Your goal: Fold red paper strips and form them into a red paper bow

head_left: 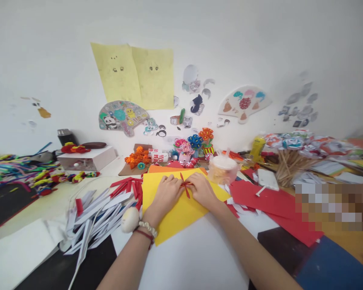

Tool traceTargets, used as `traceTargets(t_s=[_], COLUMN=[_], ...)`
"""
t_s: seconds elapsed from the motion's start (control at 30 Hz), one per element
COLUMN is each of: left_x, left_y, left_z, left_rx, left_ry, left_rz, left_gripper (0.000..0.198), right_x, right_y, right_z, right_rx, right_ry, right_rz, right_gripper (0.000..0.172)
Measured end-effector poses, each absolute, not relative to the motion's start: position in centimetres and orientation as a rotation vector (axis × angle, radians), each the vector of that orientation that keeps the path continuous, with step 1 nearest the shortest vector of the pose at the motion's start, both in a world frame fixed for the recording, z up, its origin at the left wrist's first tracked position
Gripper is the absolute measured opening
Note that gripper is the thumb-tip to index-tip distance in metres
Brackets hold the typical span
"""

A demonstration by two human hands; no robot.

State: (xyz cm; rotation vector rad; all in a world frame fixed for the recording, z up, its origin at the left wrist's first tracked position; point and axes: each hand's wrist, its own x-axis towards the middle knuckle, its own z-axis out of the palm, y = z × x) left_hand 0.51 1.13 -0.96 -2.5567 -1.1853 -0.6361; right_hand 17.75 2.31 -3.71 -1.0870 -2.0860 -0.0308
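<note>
Both hands meet above a yellow sheet (172, 219) at the middle of the table. Pinched between them is a small red paper piece (187, 191) with narrow pointed arms, shaped like a cross. My left hand (168, 190), with a white beaded band and a red cord at its wrist, has closed fingers on the piece's left side. From the right, my right hand (202, 188) grips the same piece with fingers bent together. The fingertips hide part of its centre.
Paper strips (93, 217) lie heaped at left, near a round white object (130, 220). Behind the hands stand a lidded cup (223, 168) and paper flowers (184, 148). Red sheets (260, 197) and a white device (268, 179) lie at right, beside bundled sticks (287, 167).
</note>
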Motion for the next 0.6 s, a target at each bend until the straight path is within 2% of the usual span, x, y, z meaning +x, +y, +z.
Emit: traceTargets(t_s=[0.27, 0.6], left_x=[0.25, 0.64], left_y=[1.66, 1.00], left_z=[-1.08, -0.62], left_rx=[-2.589, -2.665], left_ry=[-1.173, -1.087], left_rz=[-0.583, -0.603], left_gripper=[0.017, 0.023], right_x=[17.58, 18.27], right_y=[2.03, 2.77], right_z=[-3.80, -4.11], right_rx=[-1.085, -1.151], right_ry=[-2.149, -2.048], right_rz=[0.022, 0.033], right_gripper=[0.007, 0.019])
